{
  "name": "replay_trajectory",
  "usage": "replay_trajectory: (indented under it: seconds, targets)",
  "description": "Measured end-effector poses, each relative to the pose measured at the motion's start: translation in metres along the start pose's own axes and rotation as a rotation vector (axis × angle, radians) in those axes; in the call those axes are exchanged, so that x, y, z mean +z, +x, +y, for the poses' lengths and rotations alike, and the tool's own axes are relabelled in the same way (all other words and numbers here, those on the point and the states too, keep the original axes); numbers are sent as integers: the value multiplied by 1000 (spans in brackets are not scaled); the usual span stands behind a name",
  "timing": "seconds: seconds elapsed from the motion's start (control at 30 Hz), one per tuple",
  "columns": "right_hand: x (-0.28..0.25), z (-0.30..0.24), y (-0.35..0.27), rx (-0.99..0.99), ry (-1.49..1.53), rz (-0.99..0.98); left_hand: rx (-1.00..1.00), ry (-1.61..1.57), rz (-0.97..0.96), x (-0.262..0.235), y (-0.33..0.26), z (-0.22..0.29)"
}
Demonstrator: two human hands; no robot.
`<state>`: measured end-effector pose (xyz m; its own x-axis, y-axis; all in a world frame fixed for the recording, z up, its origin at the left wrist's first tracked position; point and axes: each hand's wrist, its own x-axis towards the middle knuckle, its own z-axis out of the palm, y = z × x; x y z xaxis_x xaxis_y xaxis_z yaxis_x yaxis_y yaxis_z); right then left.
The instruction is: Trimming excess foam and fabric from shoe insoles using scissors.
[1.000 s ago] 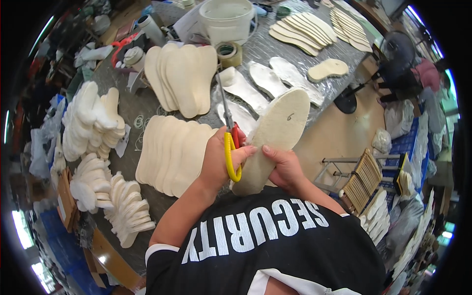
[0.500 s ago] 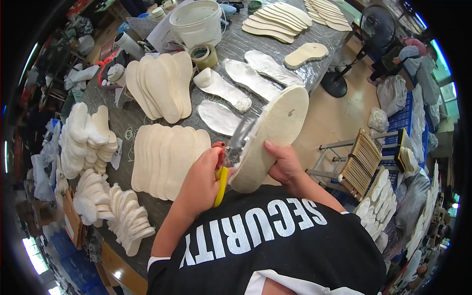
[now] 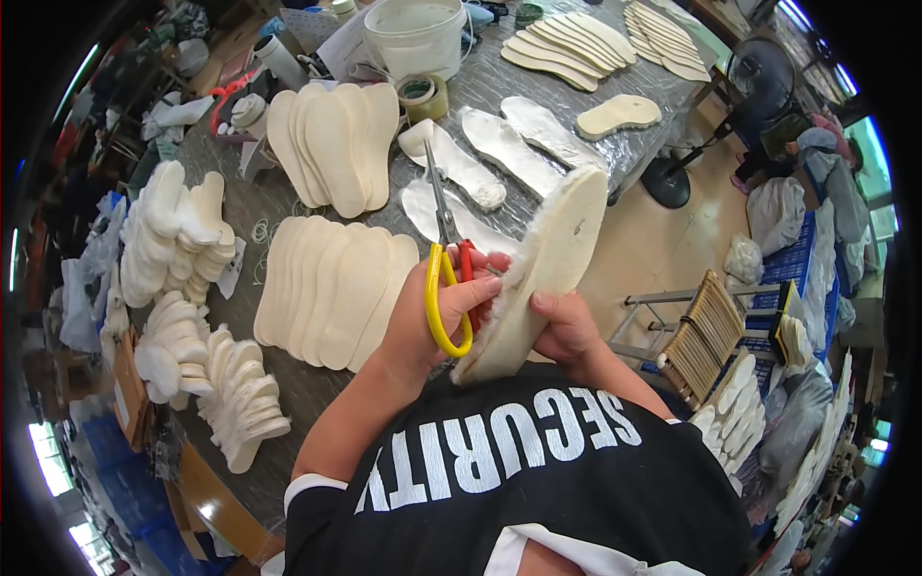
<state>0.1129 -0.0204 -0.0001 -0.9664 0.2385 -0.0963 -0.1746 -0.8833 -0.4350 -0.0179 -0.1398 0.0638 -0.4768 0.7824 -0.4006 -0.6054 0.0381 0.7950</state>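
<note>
In my left hand (image 3: pixel 415 312) are scissors (image 3: pixel 445 219) with one yellow and one red handle loop. Their blades point away from me over the table. The thumb and fingertips of that hand also come up to the fluffy edge of a cream insole (image 3: pixel 562 245). My right hand (image 3: pixel 569 334) grips this insole near its lower end, thumb on the smooth face. The insole is tilted, with white fleece showing along its left edge. Beyond the scissors lie several white fleecy insoles (image 3: pixel 509 154), and left of my left hand is a fanned row of plain insoles (image 3: pixel 322 288).
Another insole stack (image 3: pixel 336 144), a white bucket (image 3: pixel 413 38) and a tape roll (image 3: pixel 423 94) stand on the table. Fleecy insole piles (image 3: pixel 245 394) lie at left. A woven stool (image 3: pixel 706 322) and a black fan (image 3: pixel 672 178) are on the right.
The blurred scissors beside the insole edge now point away from it, blades over the table. The insole has turned more edge-on. My view has shifted slightly.
</note>
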Motion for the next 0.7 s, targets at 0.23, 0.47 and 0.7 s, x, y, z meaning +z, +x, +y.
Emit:
replay_trajectory:
  seconds: [0.23, 0.47, 0.7]
  targets:
    - [-6, -3, -6, 28, -66, 50, -23, 222, 73, 7, -8, 0]
    - [-3, 3, -4, 17, -51, 106, 302, 524, -3, 12, -20, 20]
    - [6, 6, -4, 9, -116, 97, 232, 482, 27, 11, -18, 13]
